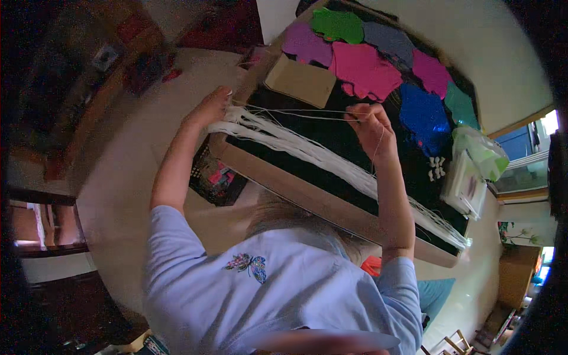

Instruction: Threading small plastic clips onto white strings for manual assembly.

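A long hank of white yarn point(313, 155) lies slantwise along the table, from its left end down to the near right corner. My left hand point(211, 107) is closed at the hank's left end, its fingers gripping the strands there. Over the table, my right hand point(373, 127) is raised with fingers pinched on yarn. A few thin strands point(296, 113) run taut between both hands, above the hank. One loose strand hangs down beside my right wrist.
On the dark tabletop lie a cardboard piece point(300, 81) and several coloured pieces, among them pink point(365, 71), blue point(424, 117) and green point(337, 26). Small white bundles point(436, 168) sit near a plastic bag point(478, 155) at the right. A black basket point(216, 177) stands below the table's left end.
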`<state>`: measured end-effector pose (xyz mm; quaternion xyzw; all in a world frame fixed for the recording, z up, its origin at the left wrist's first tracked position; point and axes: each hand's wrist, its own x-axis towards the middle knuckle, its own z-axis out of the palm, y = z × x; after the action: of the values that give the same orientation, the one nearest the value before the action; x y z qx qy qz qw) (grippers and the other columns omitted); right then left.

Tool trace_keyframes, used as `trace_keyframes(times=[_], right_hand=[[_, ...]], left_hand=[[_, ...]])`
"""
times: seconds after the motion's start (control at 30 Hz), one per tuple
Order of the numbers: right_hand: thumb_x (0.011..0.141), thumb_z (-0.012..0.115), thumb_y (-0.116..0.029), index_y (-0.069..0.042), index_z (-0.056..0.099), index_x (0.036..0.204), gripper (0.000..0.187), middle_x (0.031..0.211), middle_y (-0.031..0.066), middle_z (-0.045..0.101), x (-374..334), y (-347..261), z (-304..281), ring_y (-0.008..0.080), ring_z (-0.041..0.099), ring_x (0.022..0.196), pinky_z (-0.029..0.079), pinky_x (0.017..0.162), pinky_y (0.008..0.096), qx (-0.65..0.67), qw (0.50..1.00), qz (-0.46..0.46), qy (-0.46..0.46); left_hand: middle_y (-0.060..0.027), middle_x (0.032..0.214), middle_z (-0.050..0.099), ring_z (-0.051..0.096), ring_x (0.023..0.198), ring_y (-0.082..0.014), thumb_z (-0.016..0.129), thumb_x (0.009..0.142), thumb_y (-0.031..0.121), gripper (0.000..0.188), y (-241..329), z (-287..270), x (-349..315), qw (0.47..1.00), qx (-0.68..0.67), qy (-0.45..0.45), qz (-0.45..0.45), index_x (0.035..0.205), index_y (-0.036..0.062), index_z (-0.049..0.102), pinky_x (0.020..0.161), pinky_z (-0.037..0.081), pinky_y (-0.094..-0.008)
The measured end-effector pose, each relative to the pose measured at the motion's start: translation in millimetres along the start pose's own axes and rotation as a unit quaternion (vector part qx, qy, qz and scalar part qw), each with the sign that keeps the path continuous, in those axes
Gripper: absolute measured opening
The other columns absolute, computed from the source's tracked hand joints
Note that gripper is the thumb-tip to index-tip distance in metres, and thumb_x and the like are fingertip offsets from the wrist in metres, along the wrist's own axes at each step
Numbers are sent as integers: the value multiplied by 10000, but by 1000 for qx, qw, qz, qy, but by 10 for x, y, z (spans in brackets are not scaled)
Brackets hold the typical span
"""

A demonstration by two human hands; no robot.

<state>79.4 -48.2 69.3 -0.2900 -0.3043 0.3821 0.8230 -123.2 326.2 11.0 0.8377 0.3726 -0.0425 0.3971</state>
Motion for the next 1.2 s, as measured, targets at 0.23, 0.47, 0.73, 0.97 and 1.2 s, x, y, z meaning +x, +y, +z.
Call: trace_keyframes(times=[0.23,0.47,0.73,0.97,1.2], right_hand=[[869,498,-136,-42,513,912,104,1038,138,559,20,-77,-100,241,528,1019,397,902,377,-100,994,39,19],[858,514,-135,-51,514,894,91,904,94,574,21,-39,2,217,566,876,394,892,365,-94,994,50,39],[834,543,-190,-44,515,805,151,666,58,490,-102,-89,-56,180,460,625,386,860,378,-119,988,42,-92],[824,526,-194,-34,514,662,229,663,52,487,-17,-113,6,195,454,621,388,810,372,59,990,4,-127],[808,614,-222,-8,538,670,265,654,-3,463,-88,-241,5,92,427,622,383,635,247,-414,903,110,-28]], left_hand=[[-201,1142,498,537,990,-272,524,788,-5,532,365,-120,-441,967,97,160,171,1279,32,321,833,435,-343],[-208,1162,476,478,1081,-314,539,793,36,519,187,173,-454,925,250,124,259,1273,54,342,899,403,-369],[-191,1231,416,442,1116,-356,447,805,-37,450,124,-158,-243,959,122,228,114,1244,21,367,942,371,-387],[-211,1235,400,443,1113,-349,518,759,-36,510,222,-86,-173,924,298,217,103,1242,16,363,938,377,-395],[-171,1208,438,464,1108,-291,563,722,-37,567,338,-39,-465,879,319,246,254,1251,30,371,919,397,-375]])
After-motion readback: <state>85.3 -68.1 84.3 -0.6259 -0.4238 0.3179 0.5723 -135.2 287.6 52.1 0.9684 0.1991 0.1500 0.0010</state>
